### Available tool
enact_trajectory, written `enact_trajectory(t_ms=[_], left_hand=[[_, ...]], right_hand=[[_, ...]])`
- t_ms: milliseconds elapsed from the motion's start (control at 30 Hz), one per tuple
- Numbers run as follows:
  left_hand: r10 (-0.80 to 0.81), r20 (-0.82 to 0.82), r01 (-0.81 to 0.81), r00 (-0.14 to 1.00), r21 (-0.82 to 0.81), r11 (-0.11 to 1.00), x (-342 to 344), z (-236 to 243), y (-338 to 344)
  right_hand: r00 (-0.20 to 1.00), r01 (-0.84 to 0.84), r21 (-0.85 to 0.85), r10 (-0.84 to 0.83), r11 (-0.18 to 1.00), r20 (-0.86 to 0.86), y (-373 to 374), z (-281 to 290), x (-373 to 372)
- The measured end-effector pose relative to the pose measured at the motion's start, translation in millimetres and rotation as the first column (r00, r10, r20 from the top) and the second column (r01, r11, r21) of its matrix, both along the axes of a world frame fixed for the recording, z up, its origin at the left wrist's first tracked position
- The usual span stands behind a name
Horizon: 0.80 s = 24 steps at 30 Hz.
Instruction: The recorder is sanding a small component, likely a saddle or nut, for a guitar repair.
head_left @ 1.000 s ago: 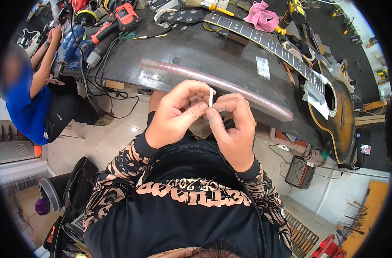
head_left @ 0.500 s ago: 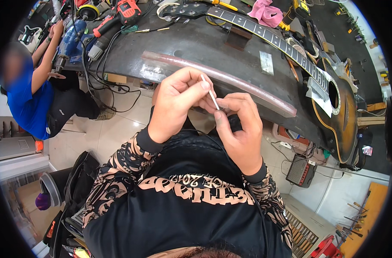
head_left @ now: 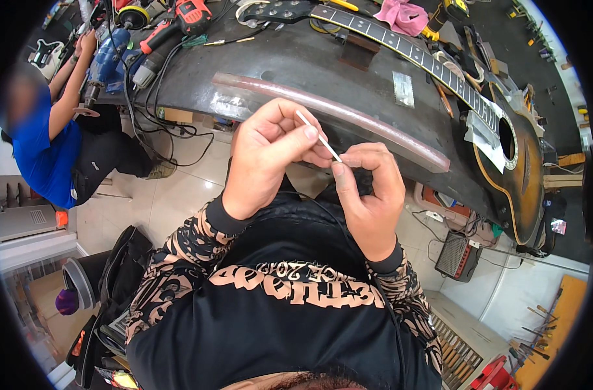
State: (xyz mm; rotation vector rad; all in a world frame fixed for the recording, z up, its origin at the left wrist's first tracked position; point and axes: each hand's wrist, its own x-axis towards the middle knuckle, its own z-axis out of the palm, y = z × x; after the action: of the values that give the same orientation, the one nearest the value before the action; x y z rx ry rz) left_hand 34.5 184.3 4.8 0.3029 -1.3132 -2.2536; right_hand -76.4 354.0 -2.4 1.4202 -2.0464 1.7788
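Observation:
Between my fingers is a thin white strip [head_left: 317, 135], slanting down to the right. My left hand [head_left: 270, 153] pinches its upper part between thumb and curled fingers; my right hand [head_left: 368, 188] grips the lower end with thumb and forefinger. Behind both hands, a long bar with a pinkish top [head_left: 381, 130] lies along the workbench's front. An acoustic guitar [head_left: 520, 192] with a dark sunburst body rests at the right of the bench [head_left: 296, 65], white tape or paper by its soundhole and its neck stretching left across the back.
A person in blue [head_left: 39, 172] crouches at the left, arms raised toward blue and red power tools [head_left: 189, 19] with cables. A pink cloth [head_left: 400, 16] sits at the back. Below are a small amplifier [head_left: 455, 257], black bags [head_left: 114, 279] and a board with hand tools [head_left: 553, 325].
The white strip has tipped from upright to slanted, its top toward the left. My left hand has moved up around it, and my right hand has shifted rightward with the lower end.

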Motion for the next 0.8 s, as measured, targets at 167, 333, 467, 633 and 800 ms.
enact_trajectory(t_ms=[167, 333, 467, 633, 800], left_hand=[[-0.082, 0.006, 0.082, 0.997, -0.071, 0.994, -8, 3, 14], [-0.094, 0.009, 0.093, 0.996, -0.297, 0.950, -4, -6, 18], [-0.230, -0.021, 0.213, 0.973, -0.306, 0.928, -35, -7, 33], [-0.264, -0.129, 0.187, 0.956, -0.425, 0.886, -84, -14, 58], [-0.320, -0.035, 0.104, 0.947, -0.907, 0.408, -110, -22, 64]], right_hand=[[0.987, -0.001, -0.022, 0.005, 1.000, 0.161, 19, 8, -1], [0.945, -0.123, -0.056, 0.134, 0.991, 0.297, 22, -2, -7], [0.914, -0.073, 0.102, 0.026, 0.992, 0.404, 67, 21, -17], [0.950, 0.286, 0.149, -0.300, 0.947, 0.086, 130, 28, -55], [0.553, 0.832, 0.052, -0.816, 0.553, -0.170, 229, 63, -169]])
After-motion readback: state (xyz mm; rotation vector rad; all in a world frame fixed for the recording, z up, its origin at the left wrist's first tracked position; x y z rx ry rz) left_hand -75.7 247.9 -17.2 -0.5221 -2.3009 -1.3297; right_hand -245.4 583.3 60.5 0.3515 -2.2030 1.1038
